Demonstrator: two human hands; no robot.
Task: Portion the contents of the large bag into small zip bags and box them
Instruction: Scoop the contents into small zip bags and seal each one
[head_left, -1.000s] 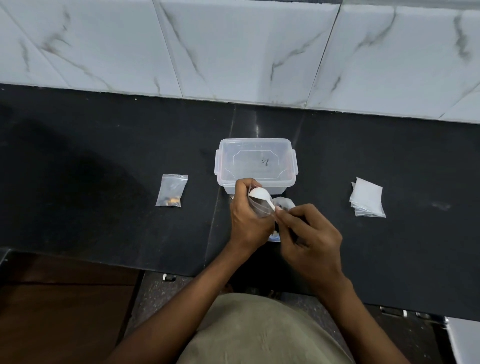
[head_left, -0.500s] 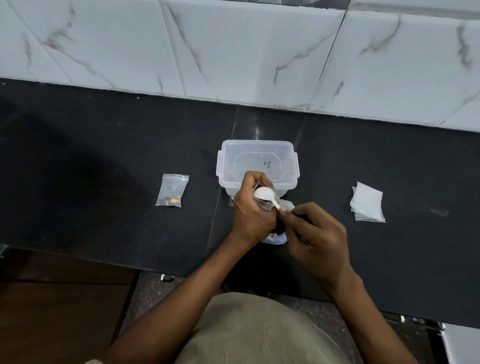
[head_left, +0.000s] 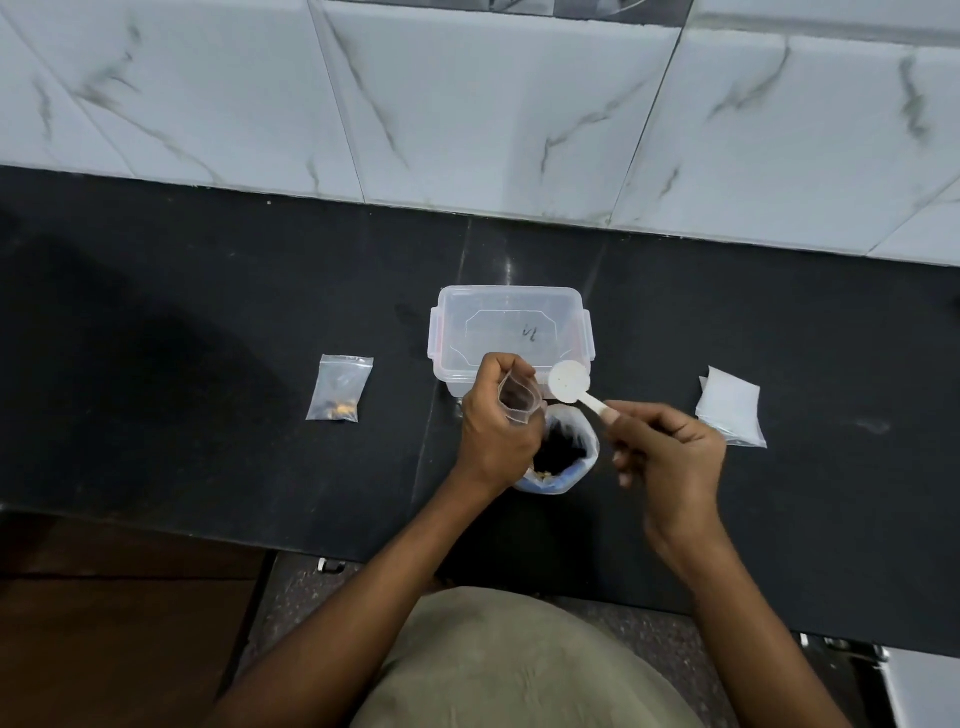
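Here the left hand (head_left: 493, 431) grips an open zip bag (head_left: 517, 400) over the dark-filled large bag (head_left: 563, 452); the right hand (head_left: 670, 457) pinches an empty scoop (head_left: 571, 388).

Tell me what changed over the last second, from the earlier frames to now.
The right hand drew the white scoop back from the mouth of the small zip bag, rightward; its bowl now faces up, empty. The large bag below is uncovered. The left hand still grips the zip bag. Box, filled bag, empty bags unchanged.
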